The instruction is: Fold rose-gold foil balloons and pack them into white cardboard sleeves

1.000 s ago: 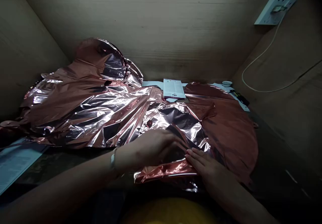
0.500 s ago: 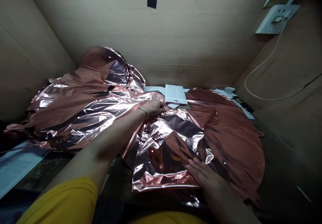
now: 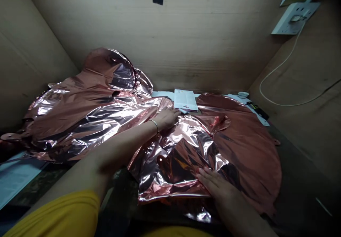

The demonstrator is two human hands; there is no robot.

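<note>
A crumpled rose-gold foil balloon (image 3: 176, 155) lies flat in front of me, on top of a larger matte rose-gold foil balloon (image 3: 247, 141). My right hand (image 3: 217, 185) rests flat on its near right corner, fingers stretched out. My left hand (image 3: 166, 118) reaches forward over the foil, its fingers lying at the balloon's far edge, close to a small white card (image 3: 185, 99); whether they pinch the foil is not clear. A heap of shiny rose-gold foil balloons (image 3: 87, 113) fills the left side.
Wooden walls close the desk in at the back and both sides. A white socket (image 3: 295, 18) with a white cable (image 3: 279, 66) hangs on the right wall. Light blue paper (image 3: 13, 176) lies at the near left. A small white cap (image 3: 243, 94) sits at the back right.
My left hand left the near fold beside my right hand and reached forward to the balloon's far edge. The folded foil opened out flat. My right hand stayed put.
</note>
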